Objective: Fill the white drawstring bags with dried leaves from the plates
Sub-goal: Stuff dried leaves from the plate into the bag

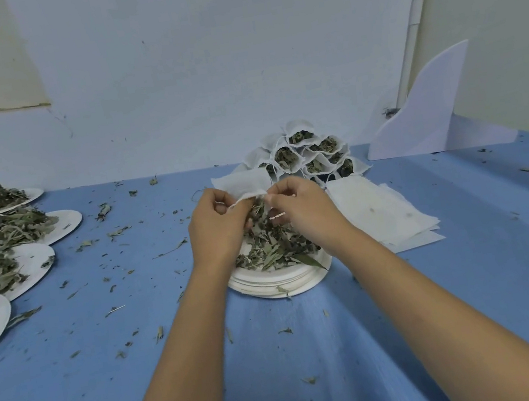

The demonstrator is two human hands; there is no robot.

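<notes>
A smooth blue sheet is spread over the tabletop (475, 271), creased into shallow ridges beneath the forearms, with open room left on both sides towards the near edge. Well to the left of the left hand (217, 228), round white paper plates (35, 261) are laid overlapping, each heaped with curled grey-green leaves, and the outermost are cut off by the picture's edge. Just to the right of the right hand (307, 214), a flat stack of empty bags (380, 216) of thin, fibrous white fabric is fanned at its corners. Beyond the right hand, filled bags (304, 155) are piled against the wall, mouths open and leaves showing. Directly under both hands a stack of plates (279, 283) is set, topped with dried leaves (274, 250), some hanging over its rim. A white drawstring bag (240, 185) is held above this heap: its near edge is pinched between thumb and curled fingers of each hand, while the limp rectangular body lies away behind the left hand. Brittle leaf crumbs (105, 211) are scattered over the cloth, thickest left of the left hand.
</notes>
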